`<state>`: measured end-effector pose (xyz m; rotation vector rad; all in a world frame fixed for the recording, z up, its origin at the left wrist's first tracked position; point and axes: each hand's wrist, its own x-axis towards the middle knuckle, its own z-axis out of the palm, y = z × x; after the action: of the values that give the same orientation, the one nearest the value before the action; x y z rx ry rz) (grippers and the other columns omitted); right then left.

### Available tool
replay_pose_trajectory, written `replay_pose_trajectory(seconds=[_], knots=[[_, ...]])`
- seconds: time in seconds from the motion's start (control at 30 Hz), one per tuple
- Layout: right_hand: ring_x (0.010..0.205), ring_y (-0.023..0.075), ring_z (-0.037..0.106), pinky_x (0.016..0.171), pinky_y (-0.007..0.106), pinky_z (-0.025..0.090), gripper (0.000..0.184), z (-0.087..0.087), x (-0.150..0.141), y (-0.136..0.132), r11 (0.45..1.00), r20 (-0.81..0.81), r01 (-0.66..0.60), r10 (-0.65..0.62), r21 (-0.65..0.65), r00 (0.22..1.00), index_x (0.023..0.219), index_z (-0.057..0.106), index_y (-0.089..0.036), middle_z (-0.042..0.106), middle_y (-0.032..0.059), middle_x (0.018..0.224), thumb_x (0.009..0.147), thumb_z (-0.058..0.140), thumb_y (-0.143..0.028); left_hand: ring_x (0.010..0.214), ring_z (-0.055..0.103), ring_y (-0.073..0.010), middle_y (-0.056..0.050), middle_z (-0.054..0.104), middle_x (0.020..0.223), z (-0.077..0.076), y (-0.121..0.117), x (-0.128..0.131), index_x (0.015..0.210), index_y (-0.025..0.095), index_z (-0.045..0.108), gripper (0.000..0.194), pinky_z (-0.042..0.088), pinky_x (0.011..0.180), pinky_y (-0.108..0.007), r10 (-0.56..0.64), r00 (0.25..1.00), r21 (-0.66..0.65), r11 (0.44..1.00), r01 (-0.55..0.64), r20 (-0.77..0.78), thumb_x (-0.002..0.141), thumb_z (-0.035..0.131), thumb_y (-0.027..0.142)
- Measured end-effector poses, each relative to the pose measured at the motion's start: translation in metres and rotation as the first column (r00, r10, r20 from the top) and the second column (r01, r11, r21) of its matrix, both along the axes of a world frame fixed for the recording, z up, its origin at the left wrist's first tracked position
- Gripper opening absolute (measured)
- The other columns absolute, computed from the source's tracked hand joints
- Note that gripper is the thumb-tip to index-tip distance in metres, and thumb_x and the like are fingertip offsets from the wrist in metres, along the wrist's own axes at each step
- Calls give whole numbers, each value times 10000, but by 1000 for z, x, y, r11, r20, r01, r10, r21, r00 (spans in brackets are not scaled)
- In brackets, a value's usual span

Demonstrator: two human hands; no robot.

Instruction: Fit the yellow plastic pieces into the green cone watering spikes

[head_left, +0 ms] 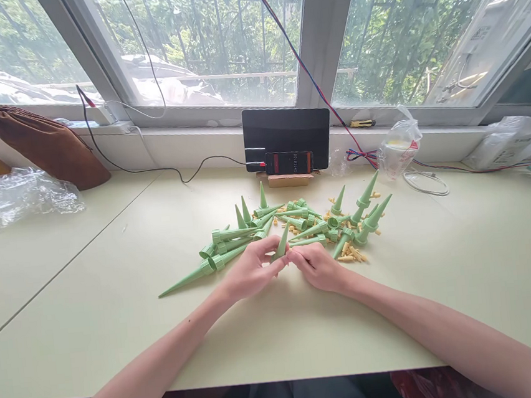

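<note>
Between the fingers and thumb of my left hand [248, 272] is a green plastic cone-shaped spike [282, 243], its point up and slightly tilted. My right hand [318, 266] is closed in a pinch against the side of that spike, touching my left fingertips. Whatever its fingers hold, if anything, is hidden. Just beyond both hands lies a pile of similar green spikes [236, 255], some with ring collars, several standing upright. Small pale yellow pegs [353, 254] are scattered among them and gathered to the right.
A phone [289, 163] showing a timer leans on a black tablet [287, 131] at the back. Cables run along the windowsill. Crumpled clear plastic [25, 197] and a brown bag [44, 145] are on the left; a plastic bag [400, 147] and white cable [426, 183] are on the right.
</note>
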<state>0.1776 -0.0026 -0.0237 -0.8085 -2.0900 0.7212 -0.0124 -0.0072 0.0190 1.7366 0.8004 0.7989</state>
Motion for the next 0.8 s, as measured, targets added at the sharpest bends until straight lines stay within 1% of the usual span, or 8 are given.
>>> replay_pose_trajectory(seconds=[0.2,0.37,0.57,0.8], knots=[[521,96,308,534,248,262,436,1,0,0,1000,-6,3,-3,-3,1000,623,370,-193,369,-37,574,1034,311,-325,736,508,-114,-6,546,820,0,0,-1,895,169,617,164,477,620,-207,-4,1000,41,999,5,-21,932,563,318],[521,94,294,534,248,254,432,1,0,-1,1000,-5,0,0,-11,1000,623,368,-191,348,-43,574,1034,314,-315,757,508,-117,-10,564,831,-1,1,-2,897,168,621,147,473,651,-210,1,999,72,997,2,-47,938,547,288],[515,91,268,523,252,233,436,1,0,0,1000,-10,0,0,-13,1000,609,335,-193,314,-47,570,1030,326,-308,781,519,-126,-11,575,838,-2,1,-3,908,174,628,147,482,677,-222,12,997,94,996,-5,-75,936,544,291],[513,90,271,525,249,233,449,1,0,0,1000,-13,-6,6,-24,1000,599,363,-188,322,-48,565,1031,331,-305,784,522,-124,-7,589,846,-3,2,-3,921,182,636,138,486,713,-233,23,996,129,992,-11,-87,936,538,277]])
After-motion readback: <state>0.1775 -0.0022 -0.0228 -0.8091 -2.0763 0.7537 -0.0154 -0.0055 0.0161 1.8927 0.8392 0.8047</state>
